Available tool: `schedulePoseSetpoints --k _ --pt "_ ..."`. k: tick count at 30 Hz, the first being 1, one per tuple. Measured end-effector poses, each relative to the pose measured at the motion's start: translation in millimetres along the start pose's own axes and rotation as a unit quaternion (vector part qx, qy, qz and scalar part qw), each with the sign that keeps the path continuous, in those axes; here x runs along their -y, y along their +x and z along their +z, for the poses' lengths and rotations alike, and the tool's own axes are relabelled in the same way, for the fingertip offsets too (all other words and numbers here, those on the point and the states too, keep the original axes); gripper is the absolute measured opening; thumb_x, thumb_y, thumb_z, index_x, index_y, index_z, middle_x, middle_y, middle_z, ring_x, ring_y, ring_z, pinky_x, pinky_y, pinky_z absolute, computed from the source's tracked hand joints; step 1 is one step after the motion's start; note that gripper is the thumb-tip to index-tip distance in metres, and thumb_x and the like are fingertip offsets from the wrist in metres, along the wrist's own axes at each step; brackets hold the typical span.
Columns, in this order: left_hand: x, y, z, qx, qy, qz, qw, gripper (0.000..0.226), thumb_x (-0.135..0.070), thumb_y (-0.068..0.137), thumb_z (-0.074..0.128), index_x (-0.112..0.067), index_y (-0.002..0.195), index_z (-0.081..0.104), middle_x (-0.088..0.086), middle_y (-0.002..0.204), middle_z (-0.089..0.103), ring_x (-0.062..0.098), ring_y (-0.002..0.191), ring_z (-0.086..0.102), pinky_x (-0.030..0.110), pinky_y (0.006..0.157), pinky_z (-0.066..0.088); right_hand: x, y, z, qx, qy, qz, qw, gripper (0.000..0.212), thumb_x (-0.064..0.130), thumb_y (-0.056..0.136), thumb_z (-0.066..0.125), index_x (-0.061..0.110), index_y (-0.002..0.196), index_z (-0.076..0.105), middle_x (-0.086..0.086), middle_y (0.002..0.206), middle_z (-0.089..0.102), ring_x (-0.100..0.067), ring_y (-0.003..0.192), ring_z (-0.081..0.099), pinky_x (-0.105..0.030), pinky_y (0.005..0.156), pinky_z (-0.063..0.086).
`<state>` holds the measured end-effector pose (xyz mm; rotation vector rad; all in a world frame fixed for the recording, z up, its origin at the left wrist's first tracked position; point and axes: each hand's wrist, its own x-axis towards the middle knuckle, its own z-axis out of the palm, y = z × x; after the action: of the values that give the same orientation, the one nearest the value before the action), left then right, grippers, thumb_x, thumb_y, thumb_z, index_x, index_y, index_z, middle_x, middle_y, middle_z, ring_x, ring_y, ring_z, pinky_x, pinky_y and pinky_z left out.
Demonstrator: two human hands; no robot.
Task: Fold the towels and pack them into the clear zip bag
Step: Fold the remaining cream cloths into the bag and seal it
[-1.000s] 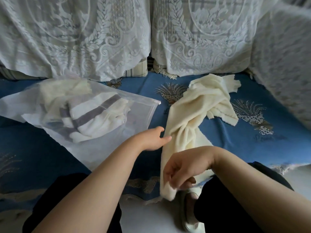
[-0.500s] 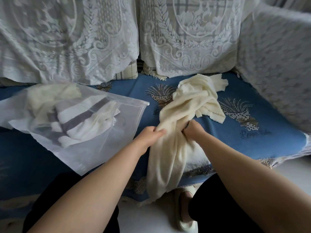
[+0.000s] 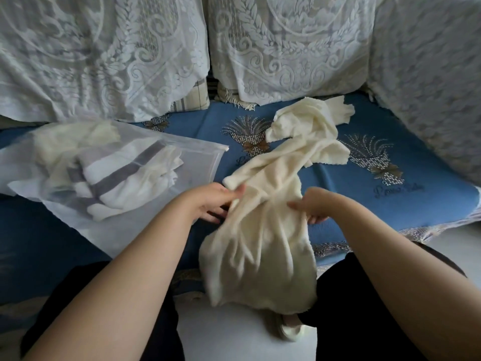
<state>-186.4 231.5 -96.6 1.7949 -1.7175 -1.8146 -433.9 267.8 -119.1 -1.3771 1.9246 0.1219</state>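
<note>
— Where is the cream towel (image 3: 263, 230) found?

— It is stretched from the blue sofa seat (image 3: 406, 204) toward six o'clock, its lower end hung over the seat's front edge. Its far end is left crumpled at about one o'clock.

— How is it held?

— It is gripped at mid-length from both sides: the left hand (image 3: 210, 201) is clenched on its nine o'clock edge, the right hand (image 3: 316, 205) on its three o'clock edge.

— And the clear zip bag (image 3: 109, 175)?

— It is laid flat on the seat at ten o'clock, apart from the hands. A striped towel (image 3: 125, 178) and a pale one are seen inside. Lace-covered cushions (image 3: 283, 45) are propped at twelve o'clock.
</note>
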Motion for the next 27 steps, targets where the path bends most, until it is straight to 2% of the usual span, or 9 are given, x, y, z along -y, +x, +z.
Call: schedulePoseSetpoints --k 3,4,7,11,14,18,23,25,27 --pt "10 25 5 -0.078 -0.168 -0.009 0.983 0.062 -0.062 0.091 0.040 -0.004 0.106 0.056 0.013 0.107 0.065 0.031 0.101 0.064 0.042 0.086 0.053 5 10 7 -0.181 0.070 0.035 0.980 0.065 0.047 0.090 0.055 -0.006 0.125 0.040 -0.015 0.083 0.062 -0.027 0.071 0.061 -0.030 0.056 0.042" --pt "12 29 8 -0.101 -0.198 -0.001 0.975 0.060 -0.056 0.092 0.044 0.000 0.113 0.057 0.014 0.107 0.067 0.031 0.099 0.065 0.041 0.085 0.054 7 10 8 -0.189 0.075 0.044 0.978 0.062 0.044 0.090 0.057 -0.006 0.122 0.043 -0.015 0.082 0.060 -0.028 0.070 0.059 -0.029 0.056 0.040" --pt "15 31 17 -0.112 -0.249 0.015 0.962 0.052 -0.038 0.088 0.064 0.002 0.121 0.057 0.014 0.108 0.069 0.027 0.093 0.066 0.039 0.085 0.053 10 10 7 -0.122 0.149 0.068 0.979 0.036 0.030 0.088 0.064 0.000 0.072 0.052 -0.010 0.053 0.050 -0.023 0.048 0.047 -0.026 0.045 0.037" --pt "6 21 16 -0.085 -0.310 0.030 0.947 0.039 -0.025 0.087 0.068 0.000 0.116 0.062 0.018 0.109 0.069 0.028 0.091 0.067 0.042 0.088 0.053 2 -1 -9 -0.076 0.426 0.024 0.901 0.018 0.020 0.086 0.065 0.005 0.093 0.059 -0.012 0.090 0.064 -0.027 0.081 0.063 -0.039 0.074 0.055" --pt "-2 7 12 -0.134 -0.349 0.114 0.921 0.024 -0.021 0.089 0.065 -0.006 0.108 0.064 0.013 0.099 0.071 0.025 0.088 0.067 0.040 0.088 0.052 -8 -21 -24 -0.055 0.566 -0.057 0.820 0.018 0.015 0.087 0.053 0.006 0.102 0.057 -0.009 0.082 0.060 -0.022 0.069 0.059 -0.031 0.060 0.050" --pt "-13 -28 13 -0.113 -0.382 0.216 0.892 0.006 -0.012 0.090 0.061 -0.014 0.095 0.063 0.003 0.083 0.073 0.018 0.077 0.068 0.036 0.078 0.056 -24 -50 -32 -0.023 0.612 -0.051 0.789 0.031 0.026 0.088 0.060 0.007 0.111 0.065 -0.009 0.088 0.068 -0.020 0.072 0.065 -0.032 0.061 0.057" --pt "-47 -69 -24 -0.140 -0.436 0.281 0.844 0.007 -0.019 0.087 0.065 -0.013 0.089 0.065 0.005 0.086 0.069 0.018 0.081 0.066 0.034 0.076 0.055 -25 -100 -70 -0.242 0.679 -0.129 0.681 0.013 0.024 0.091 0.061 0.013 0.086 0.066 -0.003 0.080 0.063 -0.013 0.067 0.060 -0.030 0.063 0.054" --pt "-67 -86 -46 -0.165 -0.450 0.324 0.816 0.007 -0.020 0.086 0.067 -0.013 0.088 0.066 0.005 0.085 0.070 0.019 0.082 0.067 0.036 0.081 0.055 -22 -125 -91 -0.334 0.645 -0.159 0.669 0.014 0.026 0.089 0.064 0.014 0.081 0.064 -0.003 0.075 0.060 -0.013 0.064 0.055 -0.029 0.061 0.048" --pt "-84 -102 -61 -0.248 -0.383 0.334 0.824 0.013 -0.025 0.080 0.072 -0.016 0.083 0.064 0.004 0.085 0.068 0.023 0.083 0.066 0.038 0.079 0.052 -17 -145 -111 -0.399 0.609 -0.181 0.661 0.017 0.026 0.086 0.066 0.016 0.073 0.061 0.004 0.059 0.056 -0.007 0.051 0.048 -0.022 0.052 0.041"
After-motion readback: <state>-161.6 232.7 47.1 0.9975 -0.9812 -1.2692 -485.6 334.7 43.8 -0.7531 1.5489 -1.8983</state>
